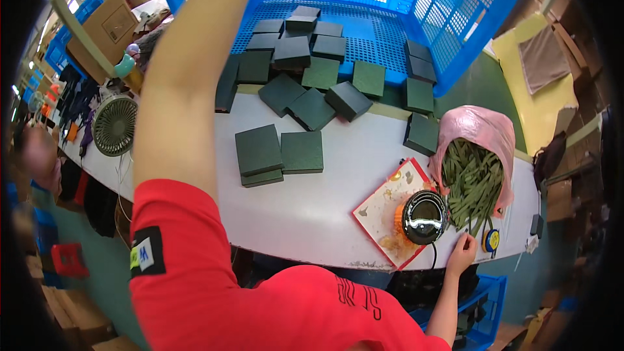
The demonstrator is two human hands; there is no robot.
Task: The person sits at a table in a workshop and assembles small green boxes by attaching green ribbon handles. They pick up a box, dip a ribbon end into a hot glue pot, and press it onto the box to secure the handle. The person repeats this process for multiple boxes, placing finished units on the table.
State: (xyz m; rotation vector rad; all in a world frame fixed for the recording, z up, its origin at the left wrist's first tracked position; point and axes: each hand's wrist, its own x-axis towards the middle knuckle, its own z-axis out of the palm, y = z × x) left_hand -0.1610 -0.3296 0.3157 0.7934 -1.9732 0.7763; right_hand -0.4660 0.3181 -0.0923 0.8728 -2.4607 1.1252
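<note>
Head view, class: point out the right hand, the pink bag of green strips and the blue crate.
right hand [462, 251], head view, back of hand
pink bag [478, 129], head view, top fold
blue crate [455, 32], head view, right wall

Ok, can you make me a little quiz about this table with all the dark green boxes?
1. True or false: the blue crate is tipped on its side, with dark green boxes spilling out onto the white table.
2. What fills the pink bag? A) green strips B) red buttons C) white cups
3. Which hand rests at the table edge near the round black pot?

Key:
1. True.
2. A, green strips.
3. The right hand; the left arm reaches up past the top of the picture, so its hand is hidden.
</note>
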